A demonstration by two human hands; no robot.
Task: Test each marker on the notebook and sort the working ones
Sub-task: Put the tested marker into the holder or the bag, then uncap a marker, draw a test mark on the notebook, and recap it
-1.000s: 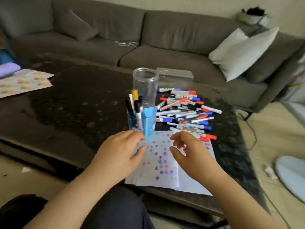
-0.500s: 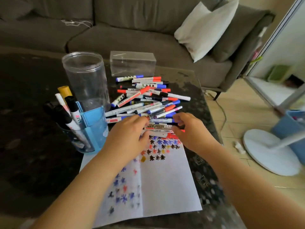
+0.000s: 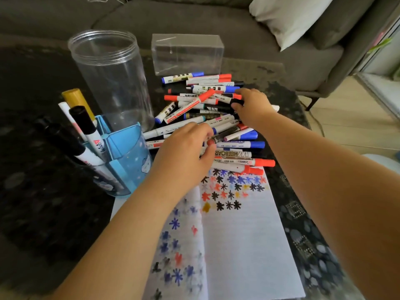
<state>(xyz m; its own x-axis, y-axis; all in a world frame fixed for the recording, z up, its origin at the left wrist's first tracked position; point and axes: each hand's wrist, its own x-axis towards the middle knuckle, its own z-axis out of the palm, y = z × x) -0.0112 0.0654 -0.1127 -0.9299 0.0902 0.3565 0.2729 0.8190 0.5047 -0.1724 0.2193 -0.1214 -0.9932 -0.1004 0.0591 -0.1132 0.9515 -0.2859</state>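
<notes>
A pile of whiteboard markers (image 3: 207, 109) with red, blue and black caps lies on the dark table beyond the open notebook (image 3: 242, 239), whose pages carry coloured star scribbles. My left hand (image 3: 184, 154) is at the pile's near edge, fingers and thumb curled round the red end of a dark-barrelled marker (image 3: 227, 132). Further back, on the pile's right side, my right hand (image 3: 252, 108) pinches a black-capped marker (image 3: 237, 102). A blue pen holder (image 3: 127, 156) on the left holds several markers.
A tall clear jar (image 3: 110, 76) stands behind the holder, and a clear plastic box (image 3: 187, 53) sits beyond the pile. A grey sofa (image 3: 216, 24) with a white pillow (image 3: 287, 16) runs along the back. The table's edge (image 3: 303, 109) falls to the floor on the right.
The view has moved closer to the pile. My right hand has reached further back into the markers onto a black-capped one. My left hand stays at the near edge.
</notes>
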